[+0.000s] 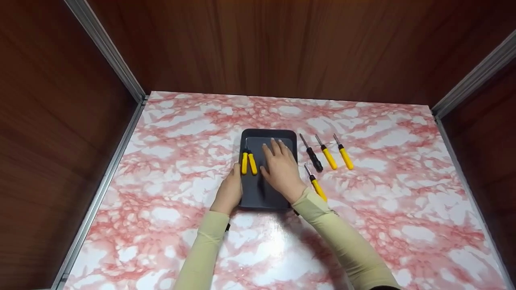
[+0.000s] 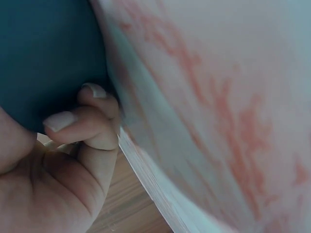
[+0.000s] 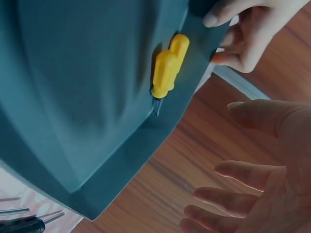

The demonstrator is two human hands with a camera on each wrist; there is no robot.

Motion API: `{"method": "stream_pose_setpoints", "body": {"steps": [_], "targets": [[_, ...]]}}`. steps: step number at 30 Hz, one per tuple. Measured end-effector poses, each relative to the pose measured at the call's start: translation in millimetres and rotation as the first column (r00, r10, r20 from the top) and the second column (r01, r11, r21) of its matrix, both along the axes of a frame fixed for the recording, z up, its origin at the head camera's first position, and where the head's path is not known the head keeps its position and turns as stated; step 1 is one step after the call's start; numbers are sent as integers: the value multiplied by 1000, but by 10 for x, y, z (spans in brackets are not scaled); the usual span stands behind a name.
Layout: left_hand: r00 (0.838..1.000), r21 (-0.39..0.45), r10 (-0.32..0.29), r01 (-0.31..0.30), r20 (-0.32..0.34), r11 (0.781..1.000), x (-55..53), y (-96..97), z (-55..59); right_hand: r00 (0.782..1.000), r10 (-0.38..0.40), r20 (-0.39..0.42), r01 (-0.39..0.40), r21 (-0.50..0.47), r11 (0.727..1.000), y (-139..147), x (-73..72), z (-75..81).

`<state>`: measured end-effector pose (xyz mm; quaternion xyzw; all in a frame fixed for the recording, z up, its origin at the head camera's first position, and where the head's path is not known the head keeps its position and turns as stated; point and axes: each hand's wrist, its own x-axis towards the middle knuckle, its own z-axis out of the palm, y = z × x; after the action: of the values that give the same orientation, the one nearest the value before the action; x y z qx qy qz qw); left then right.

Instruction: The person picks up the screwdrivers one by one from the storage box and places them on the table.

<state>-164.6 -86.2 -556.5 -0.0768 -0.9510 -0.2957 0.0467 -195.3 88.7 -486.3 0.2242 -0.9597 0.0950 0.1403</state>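
Observation:
A dark grey rectangular tray [image 1: 252, 193] rests on the table. My left hand [image 1: 229, 191] grips its left wall; in the left wrist view, curled fingers [image 2: 80, 124] press against the outside of the dark tray. Two yellow-handled screwdrivers [image 1: 252, 162] lie side by side within the tray, along its left side. Over the tray's right half is my right hand [image 1: 282, 169], its fingers spread and holding nothing. The right wrist view shows that same hand [image 3: 257, 189] with fingers extended, apart from the yellow handles [image 3: 165, 73].
Right of the tray lie a black screwdriver [image 1: 312, 156] and two yellow-handled screwdrivers [image 1: 328, 157] in a row. Another yellow-handled screwdriver [image 1: 318, 189] lies nearer, beside my right wrist. Brown wood-grain panels [image 1: 258, 48] wall in the red-and-white marbled table [image 1: 181, 141].

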Motion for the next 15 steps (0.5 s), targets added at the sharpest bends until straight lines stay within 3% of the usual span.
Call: {"method": "stream_pose_setpoints", "body": {"steps": [15], "targets": [[1000,-41,2,-1,5,999,-5,9,15,1000,15,17,-14,-10,1000,-86,-81,-86]]}}
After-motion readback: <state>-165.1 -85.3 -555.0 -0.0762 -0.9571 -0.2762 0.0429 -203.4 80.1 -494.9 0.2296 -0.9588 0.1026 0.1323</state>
